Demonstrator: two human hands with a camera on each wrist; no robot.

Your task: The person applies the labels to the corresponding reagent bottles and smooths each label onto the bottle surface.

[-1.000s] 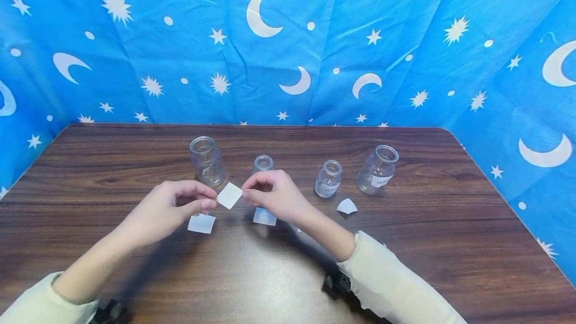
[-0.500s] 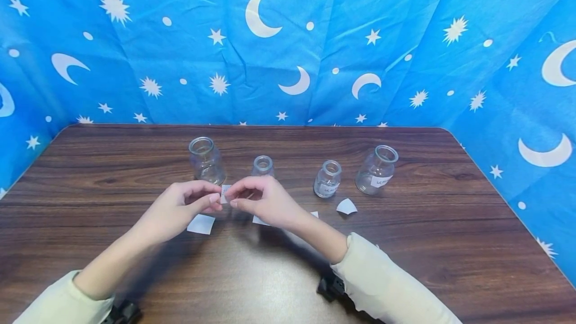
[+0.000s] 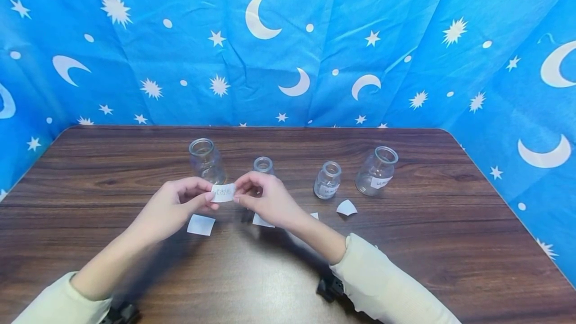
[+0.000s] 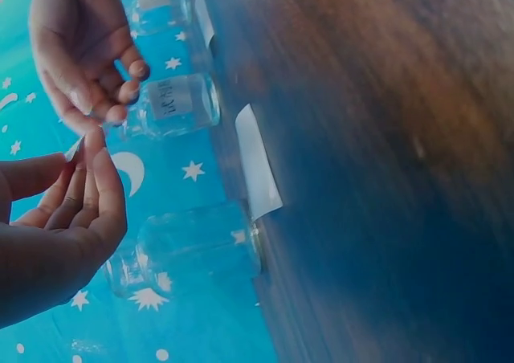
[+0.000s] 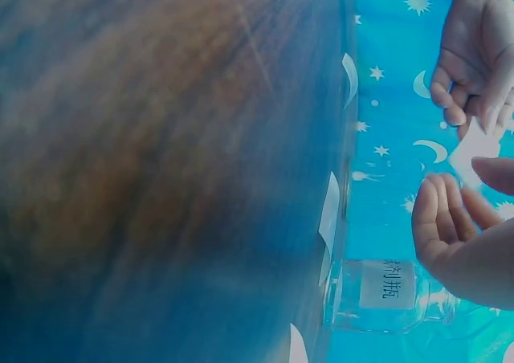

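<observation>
A small white sticker label (image 3: 223,193) with dark printed characters is stretched level between my two hands, above the table. My left hand (image 3: 166,210) pinches its left end between thumb and fingers. At the other end, the thumb and fingertips of my right hand (image 3: 270,200) pinch it. Just behind the label stands a wide clear glass jar (image 3: 205,160), which bears no label in the left wrist view. Partly hidden by my right hand is a small glass bottle (image 3: 263,165); its stuck-on label (image 5: 387,286) shows in the right wrist view.
Two more labelled glass bottles stand to the right, a small one (image 3: 327,180) and a larger one (image 3: 377,171). White paper pieces lie in front: one at left (image 3: 200,225), one under my right hand (image 3: 263,220), and a curled one (image 3: 346,207). A blue curtain (image 3: 288,54) hangs behind the table.
A second ago the sticker label showed a blank face and stood on a corner. It has turned so its printed side faces up, and my right hand has come slightly left.
</observation>
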